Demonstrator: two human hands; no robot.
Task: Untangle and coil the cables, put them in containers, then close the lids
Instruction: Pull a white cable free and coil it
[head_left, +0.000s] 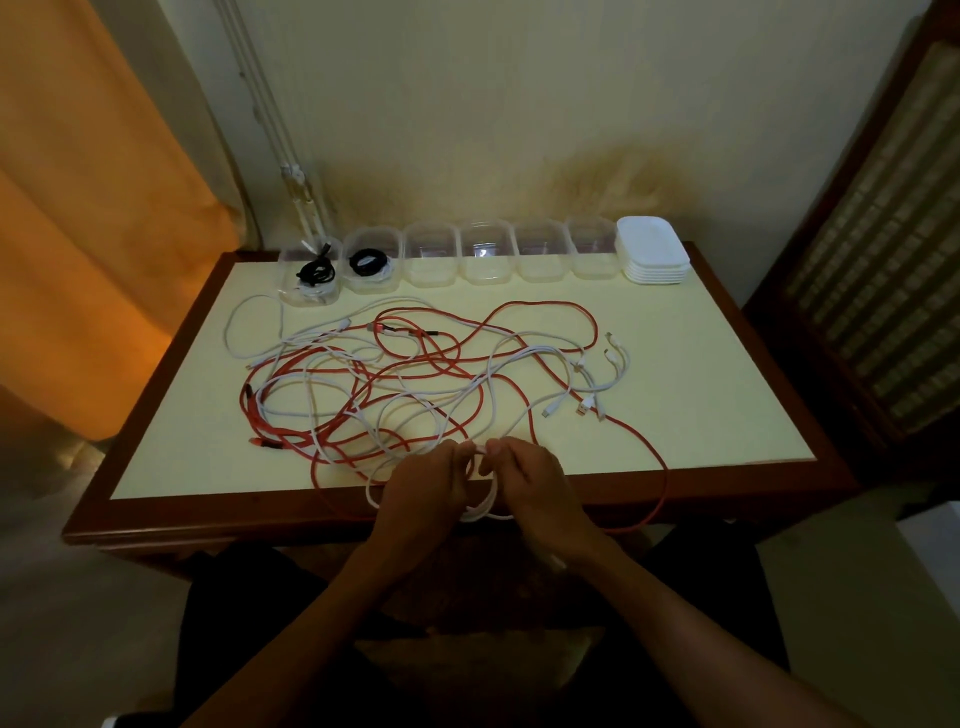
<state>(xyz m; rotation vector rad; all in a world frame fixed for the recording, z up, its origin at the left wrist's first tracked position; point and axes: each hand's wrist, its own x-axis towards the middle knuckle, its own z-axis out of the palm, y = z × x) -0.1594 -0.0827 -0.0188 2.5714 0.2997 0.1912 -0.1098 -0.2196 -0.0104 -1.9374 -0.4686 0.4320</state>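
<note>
Both hands pinch white cable at table's near edge.

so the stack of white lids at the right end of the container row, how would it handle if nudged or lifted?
The stack of white lids looks like thin plastic, so probably light. The lids sit nested and level, so a low nudge likely slides the stack rather than tips it. Lifted by the top lid alone, the rest would probably stay behind.

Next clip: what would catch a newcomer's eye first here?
The tangle of red cables and white cables sprawled across the middle of the table. At its near edge the left hand and right hand both hold a white coil. Along the far edge runs a row of clear containers, the two leftmost holding black cables, with stacked white lids at the right end.
</note>
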